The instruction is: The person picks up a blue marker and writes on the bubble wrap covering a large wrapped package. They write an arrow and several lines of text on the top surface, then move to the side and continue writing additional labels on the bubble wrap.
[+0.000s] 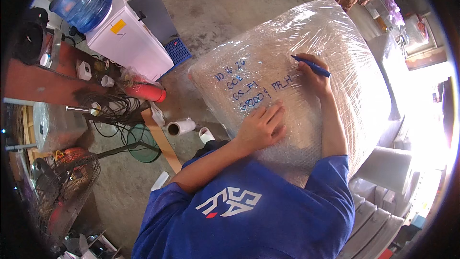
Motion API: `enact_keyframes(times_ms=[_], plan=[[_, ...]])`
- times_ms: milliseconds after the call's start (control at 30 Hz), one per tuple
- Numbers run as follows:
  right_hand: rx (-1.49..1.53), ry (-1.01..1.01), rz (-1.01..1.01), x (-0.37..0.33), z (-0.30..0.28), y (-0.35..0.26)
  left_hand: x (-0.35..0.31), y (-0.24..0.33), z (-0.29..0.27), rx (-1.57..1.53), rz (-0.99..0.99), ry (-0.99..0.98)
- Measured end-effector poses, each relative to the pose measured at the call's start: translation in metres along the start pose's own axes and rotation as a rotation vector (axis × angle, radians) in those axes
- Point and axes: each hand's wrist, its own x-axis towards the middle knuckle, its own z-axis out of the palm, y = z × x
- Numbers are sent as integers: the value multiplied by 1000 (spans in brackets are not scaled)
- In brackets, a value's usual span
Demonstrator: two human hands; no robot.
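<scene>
Concrete floor (201,9) spreads around a big bundle wrapped in clear film (306,81) at the centre. On its top, the blue marker (310,66) lies with its long axis running left to right, tip at the left touching the film beside blue handwriting. The right hand (312,76) is closed around the marker. The left hand (261,127) rests open and flat on the film nearer the person. Far left stands a white water dispenser (127,38); bare floor lies beyond the bundle's far edge.
</scene>
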Motion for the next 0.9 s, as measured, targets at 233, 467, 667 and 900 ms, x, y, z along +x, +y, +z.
enact_keyframes(times_ms=[233,467,667,900], plan=[[125,38,45,-7,0,-2,-13,2,4,97,26,-51],[33,12,-60,-2,-3,-1,-33,18,1,155,-30,51],[43,7,-124,6,-5,6,-77,46,-19,254,-205,-29],[49,-19,-130,8,-8,12,-95,44,-25,162,-242,-21]])
